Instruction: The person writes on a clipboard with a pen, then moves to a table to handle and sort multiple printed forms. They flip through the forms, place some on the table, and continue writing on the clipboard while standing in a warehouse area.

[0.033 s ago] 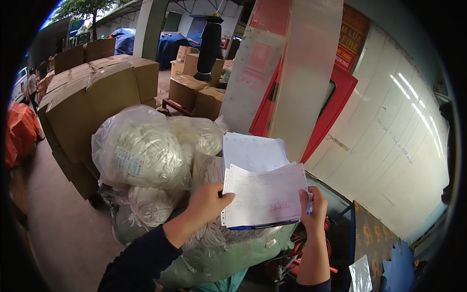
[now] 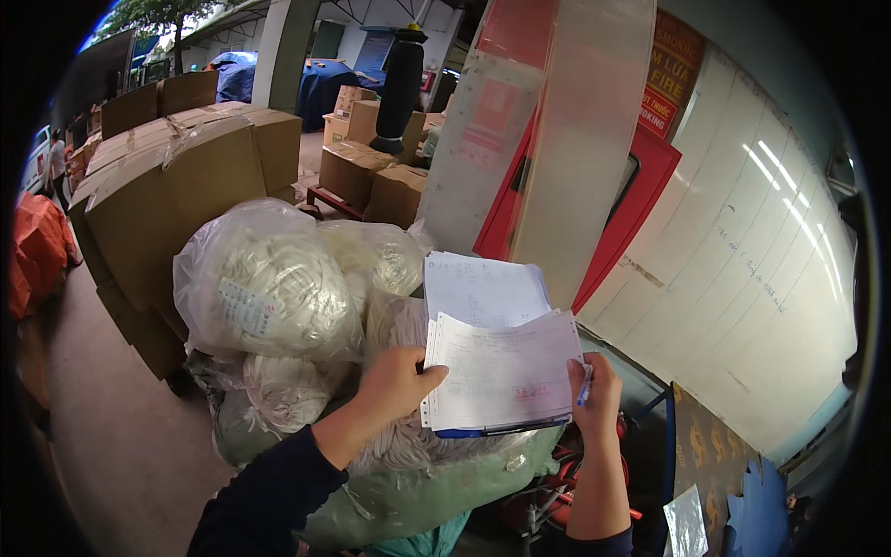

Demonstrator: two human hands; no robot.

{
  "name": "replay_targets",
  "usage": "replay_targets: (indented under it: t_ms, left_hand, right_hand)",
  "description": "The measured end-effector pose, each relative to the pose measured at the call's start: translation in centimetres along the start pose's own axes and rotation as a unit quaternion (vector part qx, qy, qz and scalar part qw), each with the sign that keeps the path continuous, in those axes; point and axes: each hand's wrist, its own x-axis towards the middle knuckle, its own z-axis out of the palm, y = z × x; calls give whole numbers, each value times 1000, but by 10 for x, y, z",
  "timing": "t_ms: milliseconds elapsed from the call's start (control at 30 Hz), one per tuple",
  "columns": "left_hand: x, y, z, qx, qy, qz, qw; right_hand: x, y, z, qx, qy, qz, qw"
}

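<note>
A stack of printed paper sheets (image 2: pixel 501 371) lies over a blue clipboard (image 2: pixel 487 432), whose lower edge shows beneath. My left hand (image 2: pixel 399 381) is closed on the left edge of the sheets, thumb on top. At their right edge, my right hand (image 2: pixel 597 395) pinches the paper and also keeps a blue-and-white pen (image 2: pixel 584 385) between its fingers. Another sheet with handwriting (image 2: pixel 483 290) shows behind the upper edge of the stack. Below and behind the papers are clear plastic bags of pale cord-like coils (image 2: pixel 278 288), resting on a large green sack (image 2: pixel 408 501).
Large cardboard boxes (image 2: pixel 186 195) are stacked at the left, with an orange covering (image 2: pixel 39 246) beyond. A red cabinet (image 2: pixel 636 195) and a white board (image 2: pixel 724 260) stand at the right. Red equipment (image 2: pixel 557 506) sits low by my right forearm. A person (image 2: pixel 58 167) stands far left.
The right edge of the sheets and my right hand have shifted very slightly left. Both hands keep their hold.
</note>
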Motion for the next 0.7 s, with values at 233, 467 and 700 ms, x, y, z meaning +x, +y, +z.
replay_targets:
  t_ms: [233,467,700]
  left_hand:
    - [8,-19,10,-32,-11,-25,999]
    - [6,-34,22,-191,-12,-63,979]
    - [3,-38,25,-196,-6,-77,978]
  right_hand:
    - [9,18,8,-56,-27,-6,998]
    - [9,35,15,38,-47,9,998]
    - [6,43,21,44,-34,-2,998]
